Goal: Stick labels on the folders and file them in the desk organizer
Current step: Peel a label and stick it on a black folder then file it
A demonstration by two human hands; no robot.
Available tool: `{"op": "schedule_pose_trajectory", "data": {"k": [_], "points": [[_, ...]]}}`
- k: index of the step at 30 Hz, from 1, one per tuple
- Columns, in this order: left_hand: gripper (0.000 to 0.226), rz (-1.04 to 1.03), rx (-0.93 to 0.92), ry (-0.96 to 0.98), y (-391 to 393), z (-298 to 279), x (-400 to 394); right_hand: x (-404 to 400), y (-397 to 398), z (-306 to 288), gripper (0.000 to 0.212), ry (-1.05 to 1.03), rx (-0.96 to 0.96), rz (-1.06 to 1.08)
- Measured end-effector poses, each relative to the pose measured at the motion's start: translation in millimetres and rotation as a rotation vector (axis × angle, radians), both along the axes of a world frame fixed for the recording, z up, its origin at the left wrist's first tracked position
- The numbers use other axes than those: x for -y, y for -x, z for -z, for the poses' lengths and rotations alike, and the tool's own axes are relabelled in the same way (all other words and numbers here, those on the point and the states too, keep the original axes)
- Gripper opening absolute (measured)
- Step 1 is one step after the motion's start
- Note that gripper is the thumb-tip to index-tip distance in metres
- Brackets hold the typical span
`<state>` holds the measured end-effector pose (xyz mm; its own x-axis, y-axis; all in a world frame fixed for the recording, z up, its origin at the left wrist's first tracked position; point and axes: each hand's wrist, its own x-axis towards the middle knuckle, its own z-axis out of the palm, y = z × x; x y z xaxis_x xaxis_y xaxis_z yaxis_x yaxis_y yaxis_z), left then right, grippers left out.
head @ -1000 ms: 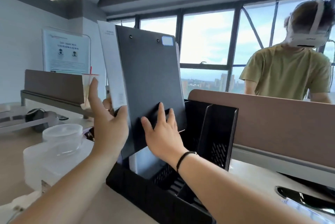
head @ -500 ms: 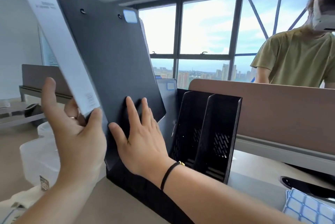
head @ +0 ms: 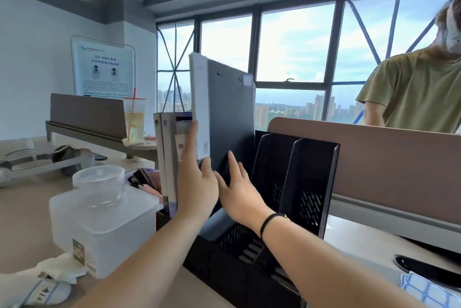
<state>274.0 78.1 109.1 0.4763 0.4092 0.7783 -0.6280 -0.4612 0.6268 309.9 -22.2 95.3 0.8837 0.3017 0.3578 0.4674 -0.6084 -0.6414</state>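
Desk organizer [head: 296,183], black mesh, holds dark folder [head: 229,118] upright in a left slot, seemingly partway in. Left hand [head: 197,190] grips its white spine edge; right hand [head: 239,193] presses flat, fingers straight. Small label [head: 247,80] top corner.

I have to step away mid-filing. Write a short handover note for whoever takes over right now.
Left hand: grips the lower spine of the dark grey plastic folder.
Right hand: open, flat against its cover.
Folder: upright, bottom edge in a slot of the black mesh desk organizer; small pale label on its top corner.
Done: two grey folders stand at the organizer's left end.
Left: seat this folder; blue-and-white label sheet lies on the desk, right.
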Motion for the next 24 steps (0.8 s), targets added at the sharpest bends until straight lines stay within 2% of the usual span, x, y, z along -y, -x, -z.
{"op": "schedule_pose_trajectory", "data": {"k": [5, 10, 16, 21, 24], "points": [[0.074, -0.041, -0.150, -0.061, -6.7, 33.3, 4.4, 4.5, -3.5, 20.3, 0.073, 0.098, -0.074, -0.053], [0.085, 0.041, -0.290, -0.127, 7.2, 59.4, 7.9, 11.4, 0.7, 34.5, 0.074, 0.178, -0.143, -0.048], [0.093, 0.090, -0.352, -0.203, 27.9, 61.7, -3.3, 25.9, 12.6, 40.0, 0.082, 0.333, -0.104, -0.045], [0.067, 0.002, -0.333, -0.251, 49.5, 51.8, 1.1, 53.9, 32.1, 32.0, 0.072, 0.355, -0.069, -0.084], [0.066, -0.119, -0.356, -0.319, 64.1, 47.9, 11.7, 88.2, 54.8, 29.6, 0.066, 0.468, 0.096, -0.028]]}}
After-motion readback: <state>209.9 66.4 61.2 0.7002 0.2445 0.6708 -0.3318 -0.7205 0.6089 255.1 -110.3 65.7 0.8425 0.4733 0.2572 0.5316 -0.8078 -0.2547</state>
